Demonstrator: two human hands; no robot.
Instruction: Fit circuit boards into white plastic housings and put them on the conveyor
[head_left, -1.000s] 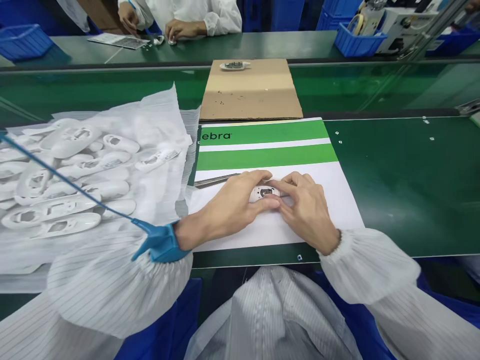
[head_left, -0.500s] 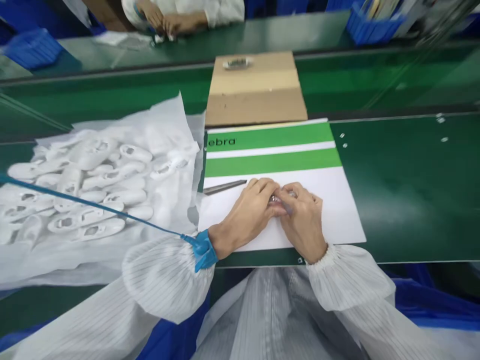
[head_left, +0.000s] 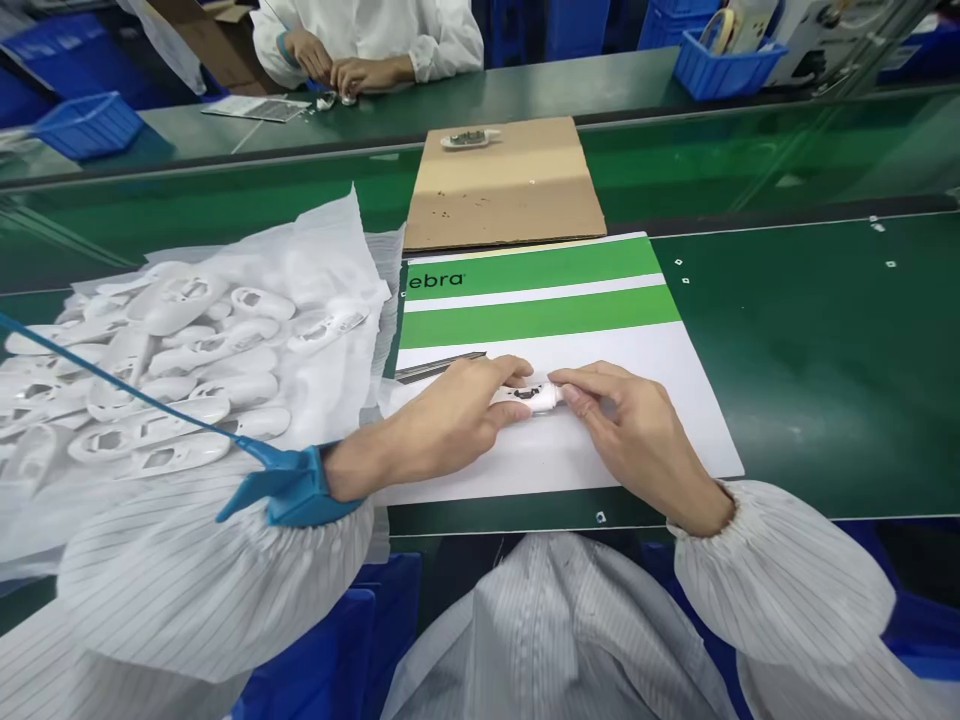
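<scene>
A slim white plastic housing (head_left: 534, 396) with dark cutouts on its upper face lies between my two hands over the white sheet (head_left: 480, 470). My left hand (head_left: 457, 405) is closed around its left part, which the fingers hide. At the right end, my right hand (head_left: 630, 415) pinches the housing's narrow tip between thumb and fingers. Just behind my left hand rests a dark metal tool that looks like tweezers (head_left: 439, 367), partly covered. A blue wrist strap (head_left: 300, 487) with a cord is on my left wrist.
Many similar white plastic shells (head_left: 176, 430) lie on foam wrapping (head_left: 322, 250) at the left. Behind the sheet, a cardboard piece (head_left: 502, 195) bears a white part with a circuit board (head_left: 469, 139). Across the line, a co-worker's hands (head_left: 349, 72) handle small parts near blue baskets (head_left: 727, 68).
My hands, bunched together before, have spread apart sideways, and the white housing now shows between them. My left forearm has shifted left and my right forearm right.
</scene>
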